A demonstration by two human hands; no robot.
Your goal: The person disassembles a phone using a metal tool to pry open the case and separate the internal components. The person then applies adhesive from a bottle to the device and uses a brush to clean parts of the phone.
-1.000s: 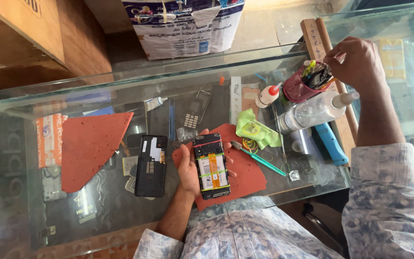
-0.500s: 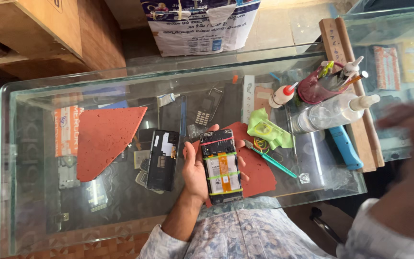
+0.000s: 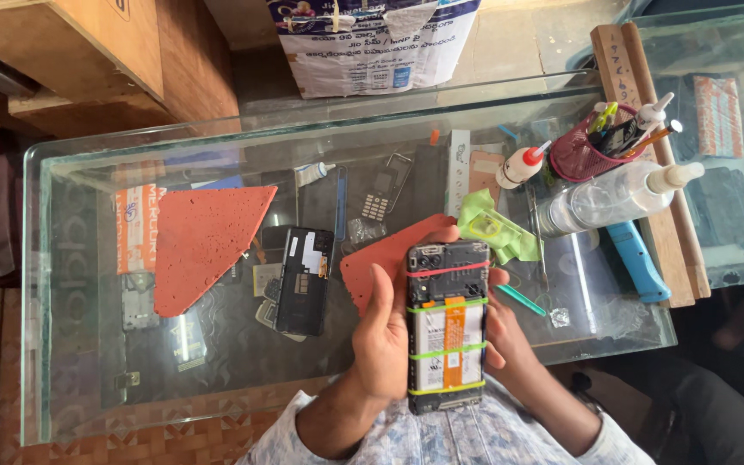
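Observation:
An opened phone (image 3: 447, 331), its back off and its battery showing, is bound with a red and several green rubber bands. My left hand (image 3: 379, 340) cups its left edge from underneath. On the other side my right hand (image 3: 503, 331) grips its right edge, fingers mostly hidden behind it. I hold the phone above the near edge of the glass counter (image 3: 79, 362), over a small red mat (image 3: 381, 254).
A larger red mat (image 3: 204, 241), a black phone body (image 3: 303, 280), a keypad phone (image 3: 378, 200), a green cloth (image 3: 494, 232) and a teal tool (image 3: 523, 300) lie on the glass. At right are a pink tool cup (image 3: 580, 153), glue bottle (image 3: 518, 165), clear bottle (image 3: 609, 196) and blue tool (image 3: 639, 263).
My right hand has come back from the tool cup at the far right and now holds the phone's right edge. The phone has been raised off the small mat toward me.

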